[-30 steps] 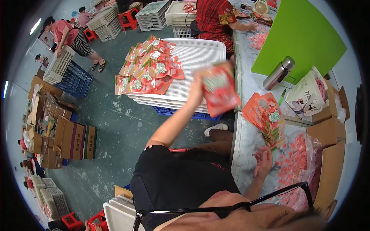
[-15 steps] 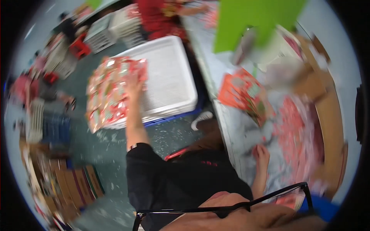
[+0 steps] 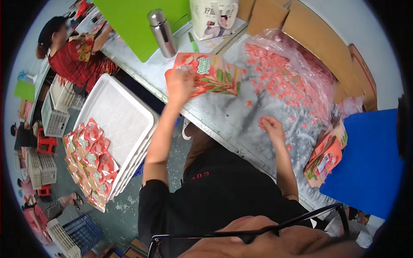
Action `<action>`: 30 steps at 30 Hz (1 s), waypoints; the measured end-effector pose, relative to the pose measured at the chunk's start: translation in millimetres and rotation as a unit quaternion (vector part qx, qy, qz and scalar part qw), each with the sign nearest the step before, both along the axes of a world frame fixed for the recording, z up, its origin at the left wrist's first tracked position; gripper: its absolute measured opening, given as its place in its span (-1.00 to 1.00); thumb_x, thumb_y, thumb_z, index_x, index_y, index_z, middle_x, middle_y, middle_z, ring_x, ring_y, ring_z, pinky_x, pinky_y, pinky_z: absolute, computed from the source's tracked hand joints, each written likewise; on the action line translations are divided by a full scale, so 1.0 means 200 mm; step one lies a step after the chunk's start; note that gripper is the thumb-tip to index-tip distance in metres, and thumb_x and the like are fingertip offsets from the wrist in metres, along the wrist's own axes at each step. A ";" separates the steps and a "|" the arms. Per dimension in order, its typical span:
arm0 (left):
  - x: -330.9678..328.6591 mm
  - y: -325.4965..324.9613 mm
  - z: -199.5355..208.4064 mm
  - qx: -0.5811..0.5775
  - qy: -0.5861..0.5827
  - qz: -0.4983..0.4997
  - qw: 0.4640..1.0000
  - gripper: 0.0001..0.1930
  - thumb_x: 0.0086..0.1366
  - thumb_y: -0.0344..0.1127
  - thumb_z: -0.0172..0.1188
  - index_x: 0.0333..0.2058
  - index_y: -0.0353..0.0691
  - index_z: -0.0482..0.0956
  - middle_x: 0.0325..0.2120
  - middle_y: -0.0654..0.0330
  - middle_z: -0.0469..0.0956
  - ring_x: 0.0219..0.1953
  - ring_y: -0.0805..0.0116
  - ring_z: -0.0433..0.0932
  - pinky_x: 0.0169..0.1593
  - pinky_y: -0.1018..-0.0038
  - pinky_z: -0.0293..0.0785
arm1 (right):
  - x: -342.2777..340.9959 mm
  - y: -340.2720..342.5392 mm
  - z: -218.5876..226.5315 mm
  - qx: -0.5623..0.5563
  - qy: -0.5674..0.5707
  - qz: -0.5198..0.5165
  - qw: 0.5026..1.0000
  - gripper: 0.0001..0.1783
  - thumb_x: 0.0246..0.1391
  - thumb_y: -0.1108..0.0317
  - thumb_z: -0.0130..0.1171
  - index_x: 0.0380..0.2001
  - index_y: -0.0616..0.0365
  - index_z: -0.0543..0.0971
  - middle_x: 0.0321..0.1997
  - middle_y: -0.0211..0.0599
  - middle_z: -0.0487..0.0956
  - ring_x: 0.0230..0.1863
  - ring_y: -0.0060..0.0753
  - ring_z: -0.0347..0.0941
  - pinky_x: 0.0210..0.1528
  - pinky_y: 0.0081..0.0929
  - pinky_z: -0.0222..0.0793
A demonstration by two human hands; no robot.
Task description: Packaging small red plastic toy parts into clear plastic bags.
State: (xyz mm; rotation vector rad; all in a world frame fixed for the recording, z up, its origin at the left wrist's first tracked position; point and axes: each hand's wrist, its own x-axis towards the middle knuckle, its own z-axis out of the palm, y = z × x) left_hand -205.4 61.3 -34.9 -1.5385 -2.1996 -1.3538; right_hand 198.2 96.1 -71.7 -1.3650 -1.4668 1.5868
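Note:
My left hand point(image 3: 180, 85) is over the left end of several flat red-and-orange printed pouches point(image 3: 219, 77) lying overlapped on the table. Its slightly blurred fingers are closed on the edge of a pouch. Farther right, above the tabletop, my right hand point(image 3: 272, 127) is closed with the fingertips bent together; whatever is in them is too small to make out. Beyond it lies a spread of small pink-red wrapped pieces point(image 3: 275, 73), partly under a clear pink plastic bag point(image 3: 312, 79). Filled, shiny red pouches point(image 3: 92, 159) lie in overlapping rows on the white tray to my left.
The white tray point(image 3: 124, 101) tops a stack beside the table. A steel flask point(image 3: 162, 34), a green-handled tool point(image 3: 193, 43) and a white bag point(image 3: 213, 19) stand or lie at the back. Cardboard point(image 3: 331, 41) borders the right; more pouches point(image 3: 325, 157) lean by a blue panel point(image 3: 365, 159). A co-worker point(image 3: 71, 56) sits far left.
My left hand has moved from the pouches on the tray to the flat pouches on the table. The view has turned right. My right hand stays over the table near the pink pieces.

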 end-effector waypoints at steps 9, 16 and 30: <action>0.24 0.51 -0.34 -0.160 0.048 -0.021 0.986 -0.69 0.23 -0.14 0.12 -0.22 -0.28 0.50 -0.27 -0.08 0.57 -0.21 -0.06 0.59 -0.13 0.10 0.54 | 0.18 -0.16 -0.01 0.065 -0.036 0.016 0.997 -0.80 0.27 0.43 0.11 -0.13 0.31 0.58 -0.21 -0.31 0.64 -0.24 -0.54 0.56 -0.14 -0.56 0.51; 0.16 0.39 -0.15 -0.163 -0.192 -0.039 0.967 -0.65 -0.04 -0.20 0.48 -0.61 -0.27 0.47 -0.63 0.07 0.56 -0.55 0.19 0.55 -0.36 0.28 0.46 | 0.04 -0.08 0.02 0.051 0.028 -0.066 0.996 -0.82 0.19 0.43 0.17 -0.18 0.30 0.61 -0.28 -0.28 0.65 -0.25 -0.45 0.59 -0.13 -0.52 0.50; 0.66 -0.26 0.17 -0.126 -0.505 -0.214 0.827 -0.70 0.27 -0.43 0.27 -0.62 -0.17 0.41 -0.71 0.44 0.35 -0.62 0.72 0.24 -0.56 0.65 0.13 | -0.39 -0.18 0.27 0.558 -0.143 0.236 0.783 -0.70 -0.21 0.29 0.41 -0.35 0.10 0.59 -0.28 -0.33 0.56 -0.14 -0.32 0.51 0.02 -0.27 0.32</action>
